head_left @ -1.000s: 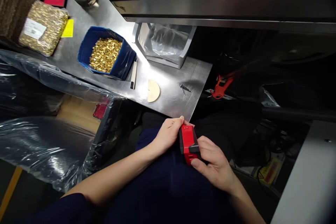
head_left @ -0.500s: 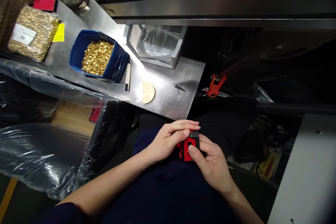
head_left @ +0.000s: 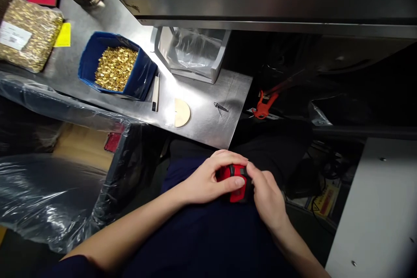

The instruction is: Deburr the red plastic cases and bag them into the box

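Fingers of both the left hand (head_left: 208, 180) and right hand (head_left: 265, 193) are clamped around a small red block (head_left: 235, 182) held over the lap, just below the metal table (head_left: 208, 128) edge. Up that table, a blue bin (head_left: 140, 80) holds brass pieces (head_left: 114, 68), and beside it a grey tray (head_left: 221, 58) holds clear plastic.

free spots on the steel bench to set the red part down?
Bare steel lies between the tan half-disc and the small metal clip, and on toward the bench corner. Crowded leftward: blue bin of brass parts, pen-like tool, lined tray.
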`<state>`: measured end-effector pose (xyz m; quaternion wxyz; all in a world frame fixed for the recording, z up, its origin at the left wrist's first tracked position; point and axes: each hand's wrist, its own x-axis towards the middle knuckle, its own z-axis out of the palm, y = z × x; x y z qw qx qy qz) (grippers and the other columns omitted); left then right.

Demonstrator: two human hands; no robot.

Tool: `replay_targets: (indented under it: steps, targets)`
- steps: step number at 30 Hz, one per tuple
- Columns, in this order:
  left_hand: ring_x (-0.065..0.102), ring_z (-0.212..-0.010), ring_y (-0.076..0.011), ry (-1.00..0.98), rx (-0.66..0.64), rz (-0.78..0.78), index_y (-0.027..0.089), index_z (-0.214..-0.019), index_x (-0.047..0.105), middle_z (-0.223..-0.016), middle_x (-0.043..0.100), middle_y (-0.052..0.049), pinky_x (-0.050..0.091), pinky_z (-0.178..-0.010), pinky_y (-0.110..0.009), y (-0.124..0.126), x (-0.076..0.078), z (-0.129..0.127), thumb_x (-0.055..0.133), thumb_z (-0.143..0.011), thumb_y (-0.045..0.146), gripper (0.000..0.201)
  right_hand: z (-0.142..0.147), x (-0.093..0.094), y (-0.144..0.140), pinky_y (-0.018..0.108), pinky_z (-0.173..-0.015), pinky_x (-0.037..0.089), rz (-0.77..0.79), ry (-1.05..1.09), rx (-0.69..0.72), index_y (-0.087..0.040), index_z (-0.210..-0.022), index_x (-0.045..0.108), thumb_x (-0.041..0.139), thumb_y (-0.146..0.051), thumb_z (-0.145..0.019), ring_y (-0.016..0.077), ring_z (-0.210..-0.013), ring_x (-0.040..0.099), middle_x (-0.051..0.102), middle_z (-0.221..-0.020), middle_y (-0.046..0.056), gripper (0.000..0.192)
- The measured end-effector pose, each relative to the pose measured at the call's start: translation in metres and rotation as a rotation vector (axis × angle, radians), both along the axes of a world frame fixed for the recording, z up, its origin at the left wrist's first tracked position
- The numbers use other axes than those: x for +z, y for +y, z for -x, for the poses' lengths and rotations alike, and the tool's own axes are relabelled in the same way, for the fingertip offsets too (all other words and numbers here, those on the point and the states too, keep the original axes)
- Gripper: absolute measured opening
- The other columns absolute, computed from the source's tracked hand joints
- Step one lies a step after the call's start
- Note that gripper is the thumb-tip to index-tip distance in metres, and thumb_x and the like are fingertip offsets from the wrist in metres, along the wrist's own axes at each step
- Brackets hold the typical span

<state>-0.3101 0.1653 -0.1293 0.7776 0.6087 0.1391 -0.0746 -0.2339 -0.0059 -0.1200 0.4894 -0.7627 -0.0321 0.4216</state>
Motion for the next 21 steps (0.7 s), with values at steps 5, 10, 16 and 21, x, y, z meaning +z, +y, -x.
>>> replay_targets:
  steps: [5,10,16,21]
  targets:
    - [0.066,-0.106,-0.0248,0.292,0.172,0.197,0.022,-0.123,0.072,-0.117,0.073,-0.007,0.051,-0.094,-0.035,0.001,-0.007,0.0,0.055,-0.1,0.047,0.038,-0.014,-0.012,-0.001,0.034,-0.081,0.057,-0.213,0.115,0.127,-0.019,-0.087,0.076,0.034,-0.059,-0.106,0.0234,-0.086,0.069,0.075,-0.088,0.009,0.062]
    - [0.063,-0.119,-0.027,0.331,0.333,0.183,0.023,-0.125,0.069,-0.125,0.071,-0.006,0.049,-0.101,-0.037,0.001,-0.015,-0.004,0.046,-0.103,0.049,0.042,-0.018,-0.012,0.003,0.03,-0.086,0.052,-0.184,-0.255,0.558,-0.023,-0.112,0.071,0.061,-0.049,-0.1,0.0216,-0.098,0.066,0.071,-0.109,0.007,0.031]
    - [0.066,-0.115,-0.0272,0.27,0.32,0.028,0.02,-0.13,0.069,-0.122,0.074,-0.009,0.048,-0.106,-0.04,0.008,-0.017,-0.008,0.044,-0.104,0.05,0.046,0.003,-0.018,0.007,0.028,-0.065,0.044,-0.146,-0.51,0.439,-0.02,-0.083,0.069,0.057,-0.033,-0.103,0.0156,-0.068,0.058,0.063,-0.075,0.002,0.026]
    - [0.053,-0.139,-0.0265,0.054,0.214,0.034,0.022,-0.123,0.075,-0.15,0.06,-0.007,0.036,-0.122,-0.04,0.01,-0.013,-0.008,0.043,-0.106,0.043,0.042,-0.007,-0.014,0.008,0.028,-0.074,0.051,-0.087,-0.305,0.22,-0.022,-0.1,0.076,0.058,-0.039,-0.102,0.0194,-0.082,0.068,0.073,-0.089,0.002,0.025]
